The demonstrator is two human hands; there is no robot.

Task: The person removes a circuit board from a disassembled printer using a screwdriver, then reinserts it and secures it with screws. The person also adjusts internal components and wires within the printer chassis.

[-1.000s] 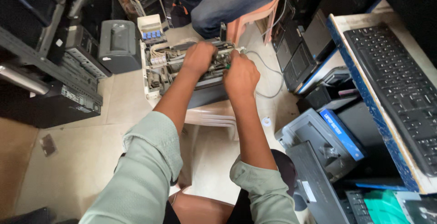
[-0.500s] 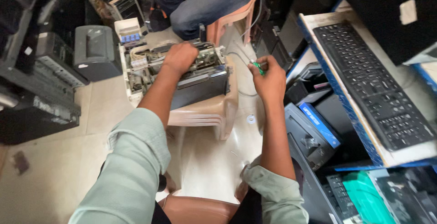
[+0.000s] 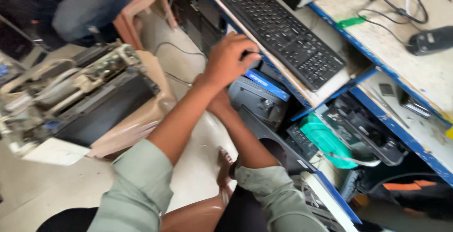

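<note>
Cramped repair shop corner, pale tiled floor [image 3: 198,166], from what I can see.

Blue-edged white shelving [image 3: 377,48] runs along the right, an orange plastic chair [image 3: 137,12] sits up top, soft daylight everywhere, cables trailing across the scuffed worktop.

Keyboard [image 3: 283,29] on shelf [image 3: 330,88]; left hand [image 3: 229,60] at its near edge; opened printer [image 3: 75,95] left.

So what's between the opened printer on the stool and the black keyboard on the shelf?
In the head view, between the opened printer and the keyboard lie pale floor with a thin cable and the person's left hand.
</note>
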